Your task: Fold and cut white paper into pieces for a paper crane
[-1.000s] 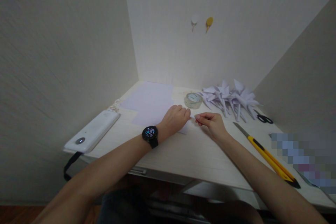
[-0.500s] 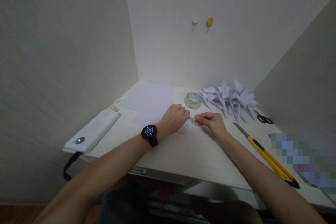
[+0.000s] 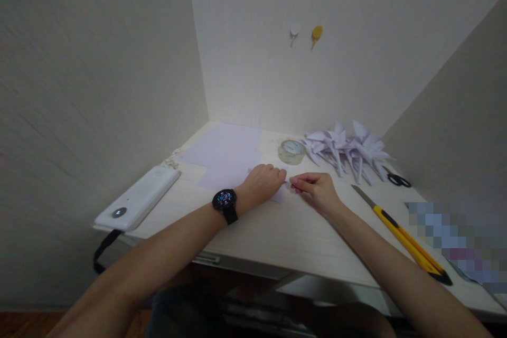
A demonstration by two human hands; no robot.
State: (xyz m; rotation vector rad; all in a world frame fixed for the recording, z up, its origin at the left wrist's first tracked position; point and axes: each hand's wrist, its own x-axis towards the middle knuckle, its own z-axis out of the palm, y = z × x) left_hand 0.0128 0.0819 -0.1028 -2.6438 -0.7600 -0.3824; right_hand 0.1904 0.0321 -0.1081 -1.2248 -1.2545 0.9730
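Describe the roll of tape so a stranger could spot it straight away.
Start at the light wooden desk and go to its far edge by the back wall. There, left of the heap of folded white paper shapes, lies the clear round roll of tape, flat on its side. It is the only round, see-through thing there.
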